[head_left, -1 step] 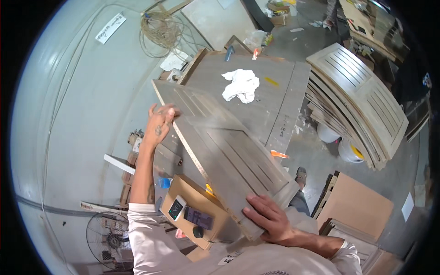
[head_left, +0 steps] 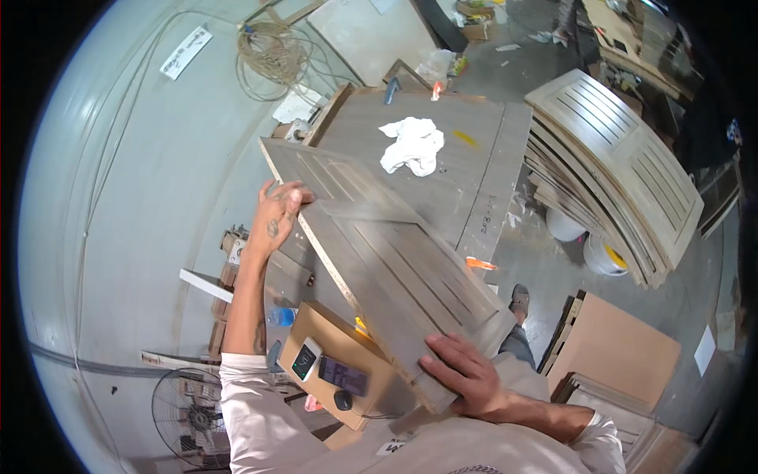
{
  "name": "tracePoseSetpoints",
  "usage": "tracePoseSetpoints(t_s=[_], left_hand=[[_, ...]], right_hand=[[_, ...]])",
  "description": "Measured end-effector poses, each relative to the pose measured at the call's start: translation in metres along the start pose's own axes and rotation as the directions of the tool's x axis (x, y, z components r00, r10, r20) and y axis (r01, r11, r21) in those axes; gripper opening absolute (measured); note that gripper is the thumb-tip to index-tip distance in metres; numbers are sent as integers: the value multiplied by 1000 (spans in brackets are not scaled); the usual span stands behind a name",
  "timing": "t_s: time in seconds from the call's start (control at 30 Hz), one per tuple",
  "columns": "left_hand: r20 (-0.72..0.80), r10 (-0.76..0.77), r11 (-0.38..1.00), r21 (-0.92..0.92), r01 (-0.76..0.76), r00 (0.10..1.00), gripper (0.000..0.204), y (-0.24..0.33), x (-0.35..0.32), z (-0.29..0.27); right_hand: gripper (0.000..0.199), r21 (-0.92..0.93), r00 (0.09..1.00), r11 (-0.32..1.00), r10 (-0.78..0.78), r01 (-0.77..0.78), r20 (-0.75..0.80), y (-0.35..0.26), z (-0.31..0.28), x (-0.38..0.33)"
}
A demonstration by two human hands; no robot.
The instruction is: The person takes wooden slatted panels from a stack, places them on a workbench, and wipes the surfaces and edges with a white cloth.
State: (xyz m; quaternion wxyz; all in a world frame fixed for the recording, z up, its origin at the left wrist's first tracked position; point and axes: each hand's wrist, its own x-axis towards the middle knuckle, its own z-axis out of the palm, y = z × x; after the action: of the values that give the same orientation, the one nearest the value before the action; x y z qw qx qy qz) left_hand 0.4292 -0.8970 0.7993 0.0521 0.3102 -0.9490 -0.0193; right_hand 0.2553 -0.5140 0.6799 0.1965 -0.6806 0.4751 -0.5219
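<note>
A grey-brown wooden door panel [head_left: 407, 265] with grooved, recessed sections lies tilted across the middle, its pale long edge facing left. My left hand [head_left: 276, 217] is at that edge near the far end, its fingers curled over the rim. At the near end my right hand [head_left: 470, 375] grips the panel's corner close to my body, fingers spread on the top face; its thumb is hidden. Beneath and beyond the panel is a grey worktable [head_left: 347, 118]. A crumpled white cloth [head_left: 413, 147] rests on it, past the panel.
A cardboard box [head_left: 304, 328] carrying a phone [head_left: 343, 376] and a white device [head_left: 307, 358] stands left of the panel's near end. Stacked door panels [head_left: 624, 166] are at right. A fan [head_left: 189, 415] stands lower left; orange clamps [head_left: 480, 264] sit at the table edge.
My left hand's fingers, slightly raised and blurred before, now lie closer over the panel's edge. The whole view has shifted a little. My right hand keeps its place on the panel.
</note>
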Motion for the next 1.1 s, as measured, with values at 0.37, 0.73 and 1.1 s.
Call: tracePoseSetpoints(t_s=[0.37,0.73,1.1], left_hand=[[154,126,972,-214,-92,980,78,11,34,-11],[-84,175,920,-342,-193,981,59,-7,47,23],[-235,190,849,-449,-280,953,56,-10,63,31]], right_hand=[[60,6,977,1000,-6,8,-213,2,-3,5],[66,21,964,1000,16,-11,-264,3,-7,6],[66,59,947,997,62,-46,-314,8,-14,8]])
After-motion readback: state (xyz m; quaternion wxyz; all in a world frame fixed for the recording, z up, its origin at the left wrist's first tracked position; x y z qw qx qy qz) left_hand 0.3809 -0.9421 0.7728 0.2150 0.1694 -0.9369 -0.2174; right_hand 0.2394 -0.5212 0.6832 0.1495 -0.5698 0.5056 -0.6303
